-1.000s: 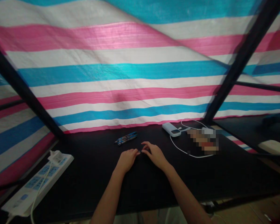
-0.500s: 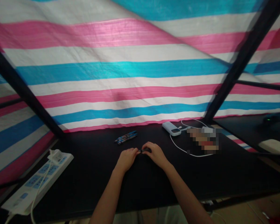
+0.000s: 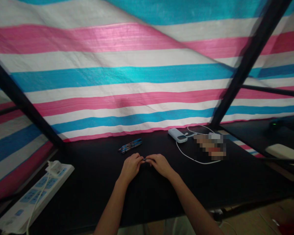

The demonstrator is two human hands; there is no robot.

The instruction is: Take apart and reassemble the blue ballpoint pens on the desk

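I log: right hand (image 3: 160,164) has flattened its fingers; it and the left hand (image 3: 129,168) pinch a small dark object (image 3: 144,160) between them, pens (image 3: 130,146) beyond. Grip likely firmer.

One head-worn view, forward and down over black tabletop (image 3: 88,189) toward striped sheeting (image 3: 127,75).

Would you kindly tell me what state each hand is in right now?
Left hand: closed, pinching one end of a small dark object.
Right hand: closed, at its other end; what it is cannot be told.
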